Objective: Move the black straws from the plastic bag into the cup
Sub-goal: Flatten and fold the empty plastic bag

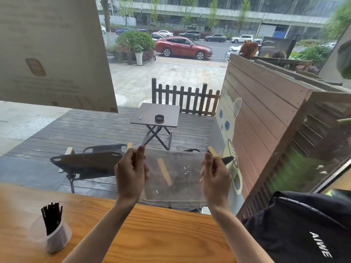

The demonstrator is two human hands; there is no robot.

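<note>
Straws in cup, bag empty

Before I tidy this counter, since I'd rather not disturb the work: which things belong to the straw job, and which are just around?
Job: plastic bag, held up by left hand and right hand; black straws; cup.
Around: black backpack; wooden counter.

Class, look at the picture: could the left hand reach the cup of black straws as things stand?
Probably yes, once freed. The left hand is pinching the plastic bag, which it must release first. Bare wooden counter lies between it and the cup; nothing blocks the way.
</note>
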